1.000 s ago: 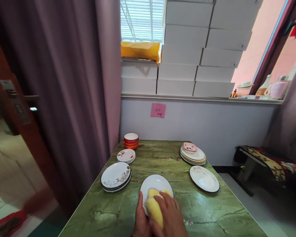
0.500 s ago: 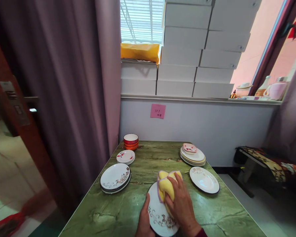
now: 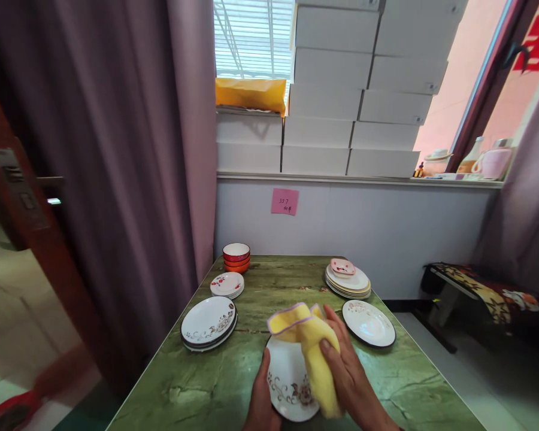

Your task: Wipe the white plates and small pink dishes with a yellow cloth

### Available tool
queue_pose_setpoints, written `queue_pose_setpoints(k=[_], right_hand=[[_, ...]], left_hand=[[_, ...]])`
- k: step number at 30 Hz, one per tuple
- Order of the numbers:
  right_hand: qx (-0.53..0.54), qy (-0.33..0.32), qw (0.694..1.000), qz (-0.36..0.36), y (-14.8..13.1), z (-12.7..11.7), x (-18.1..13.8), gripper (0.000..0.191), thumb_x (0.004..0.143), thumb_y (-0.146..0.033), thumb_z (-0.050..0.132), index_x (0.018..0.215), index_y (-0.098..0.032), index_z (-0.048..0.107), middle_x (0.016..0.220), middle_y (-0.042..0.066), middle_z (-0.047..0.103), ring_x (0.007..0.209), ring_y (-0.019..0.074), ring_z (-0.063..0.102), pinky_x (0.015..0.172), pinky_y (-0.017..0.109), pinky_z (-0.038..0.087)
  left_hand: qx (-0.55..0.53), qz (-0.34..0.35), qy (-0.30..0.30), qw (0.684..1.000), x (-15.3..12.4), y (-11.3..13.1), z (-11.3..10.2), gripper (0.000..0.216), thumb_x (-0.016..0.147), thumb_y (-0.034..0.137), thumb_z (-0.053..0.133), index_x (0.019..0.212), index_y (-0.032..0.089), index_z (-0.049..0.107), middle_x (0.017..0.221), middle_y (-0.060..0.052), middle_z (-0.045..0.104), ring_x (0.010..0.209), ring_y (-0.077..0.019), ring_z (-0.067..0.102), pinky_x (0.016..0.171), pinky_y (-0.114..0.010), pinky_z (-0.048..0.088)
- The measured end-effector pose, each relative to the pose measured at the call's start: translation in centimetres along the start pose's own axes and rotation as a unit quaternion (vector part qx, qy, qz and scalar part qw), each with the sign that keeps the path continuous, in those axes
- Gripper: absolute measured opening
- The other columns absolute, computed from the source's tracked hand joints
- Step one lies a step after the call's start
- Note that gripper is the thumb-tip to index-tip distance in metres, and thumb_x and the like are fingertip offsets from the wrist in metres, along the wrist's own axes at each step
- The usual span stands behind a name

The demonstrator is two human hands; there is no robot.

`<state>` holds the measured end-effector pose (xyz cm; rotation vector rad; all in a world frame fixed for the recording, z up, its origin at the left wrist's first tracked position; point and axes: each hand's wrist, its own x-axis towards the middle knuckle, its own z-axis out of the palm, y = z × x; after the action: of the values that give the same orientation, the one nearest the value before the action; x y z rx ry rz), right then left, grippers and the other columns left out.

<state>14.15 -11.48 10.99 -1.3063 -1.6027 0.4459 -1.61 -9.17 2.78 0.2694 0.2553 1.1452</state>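
Observation:
A white plate (image 3: 287, 365) with a dark rim and brown flowers is near the table's front. My left hand (image 3: 261, 398) grips it by its left edge, thumb on the rim. My right hand (image 3: 348, 371) is closed around a yellow cloth (image 3: 317, 353) with purple edging. The cloth hangs over the plate's right side and covers part of it; whether it touches the plate I cannot tell. A single flowered plate (image 3: 368, 323) lies right of my right hand. Further left is a stack of flowered plates (image 3: 209, 322).
On the green table (image 3: 206, 389), small flowered plates (image 3: 227, 284) and stacked red and orange bowls (image 3: 236, 257) stand at the back left. More stacked plates (image 3: 359, 284) carry a pink dish (image 3: 342, 267) at the back right. A curtain (image 3: 139, 179) hangs left; a bench (image 3: 480, 290) stands right.
My right hand has drawn the cloth up and rightward, and the cloth now hangs longer and looser from it. More of the plate's face shows. My left hand keeps its hold.

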Motion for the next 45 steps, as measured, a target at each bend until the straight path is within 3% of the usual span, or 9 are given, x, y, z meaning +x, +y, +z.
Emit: queue_pose_setpoints(k=[8,13,17,24,28,32,34,37,45], right_hand=[[-0.172,0.051,0.984,0.014,3.1,1.5,0.4,0.048,0.092,-0.031,0.045,0.136,-0.015,0.052,0.156,0.016,0.033,0.147,0.0303,0.026,0.119,0.053,0.024],[-0.052,-0.097,0.994,0.004,3.2,1.5,0.2,0.053,0.086,-0.03,0.054,0.138,-0.022,0.052,0.14,0.011,0.058,0.128,0.0258,0.054,0.108,0.041,0.042],[0.097,-0.145,0.979,0.106,2.6,0.1,1.0,0.049,0.071,-0.032,0.071,0.118,-0.017,0.065,0.108,0.008,0.074,0.1,0.0284,0.067,0.088,0.037,0.053],[0.442,-0.089,0.838,0.308,0.5,3.1,-0.6,0.061,0.065,-0.051,0.079,0.113,-0.018,0.065,0.095,0.008,0.075,0.083,0.0282,0.071,0.076,0.042,0.056],[0.547,0.014,0.769,0.329,-0.4,6.9,-1.8,0.071,0.055,-0.061,0.08,0.11,-0.018,0.067,0.099,0.01,0.075,0.09,0.0306,0.071,0.078,0.043,0.057],[0.519,0.059,0.79,0.321,0.2,6.5,-1.1,0.059,0.062,-0.061,0.076,0.103,-0.018,0.069,0.097,0.01,0.076,0.089,0.0295,0.071,0.076,0.041,0.058],[0.477,0.063,0.818,0.316,1.0,5.2,-0.5,0.052,0.063,-0.058,0.078,0.096,-0.018,0.069,0.087,0.009,0.076,0.08,0.0288,0.071,0.07,0.039,0.058],[0.43,0.053,0.849,0.303,1.9,3.5,-0.1,0.049,0.06,-0.057,0.079,0.088,-0.018,0.07,0.076,0.007,0.074,0.075,0.0289,0.07,0.068,0.039,0.057],[0.466,-0.05,0.827,0.311,0.4,3.7,-1.3,0.044,0.062,-0.046,0.081,0.094,-0.017,0.071,0.076,0.006,0.075,0.072,0.0289,0.071,0.069,0.04,0.057]], left_hand=[[0.043,-0.113,0.034,0.992,-1.2,0.0,1.1,0.057,0.093,0.043,0.053,0.143,0.015,0.049,0.126,-0.017,0.068,0.126,-0.0365,0.056,0.114,-0.056,0.032],[0.037,-0.174,0.003,0.984,-1.7,0.6,0.7,0.059,0.092,0.044,0.053,0.145,0.018,0.047,0.126,-0.016,0.068,0.124,-0.0372,0.057,0.112,-0.057,0.036],[0.05,-0.129,0.033,0.99,-1.9,1.2,1.0,0.059,0.093,0.04,0.055,0.147,0.019,0.045,0.127,-0.016,0.067,0.124,-0.0366,0.058,0.113,-0.057,0.035],[-0.015,0.073,0.11,0.991,0.2,0.9,1.8,0.062,0.092,0.041,0.056,0.149,0.02,0.041,0.13,-0.014,0.066,0.122,-0.0328,0.06,0.115,-0.05,0.036],[-0.003,0.09,0.103,0.991,1.2,0.7,2.8,0.063,0.089,0.055,0.056,0.141,0.02,0.053,0.129,-0.014,0.068,0.121,-0.0317,0.062,0.114,-0.045,0.038],[0.176,0.105,0.082,0.975,0.2,2.4,4.1,0.047,0.087,0.048,0.062,0.121,0.016,0.067,0.109,-0.013,0.076,0.107,-0.0295,0.069,0.101,-0.04,0.048],[0.304,0.128,0.084,0.94,-0.6,3.9,4.6,0.033,0.083,0.047,0.067,0.1,0.019,0.07,0.087,-0.008,0.077,0.081,-0.0245,0.073,0.077,-0.033,0.056],[0.452,0.088,0.079,0.884,-1.6,5.7,4.9,0.037,0.079,0.059,0.066,0.073,0.023,0.058,0.059,-0.001,0.066,0.044,-0.0144,0.058,0.039,-0.022,0.04],[0.542,-0.05,0.128,0.829,-3.7,7.3,4.1,0.049,0.074,0.069,0.058,0.076,0.019,0.056,0.04,0.002,0.057,0.027,-0.0073,0.037,0.029,-0.017,0.017]])
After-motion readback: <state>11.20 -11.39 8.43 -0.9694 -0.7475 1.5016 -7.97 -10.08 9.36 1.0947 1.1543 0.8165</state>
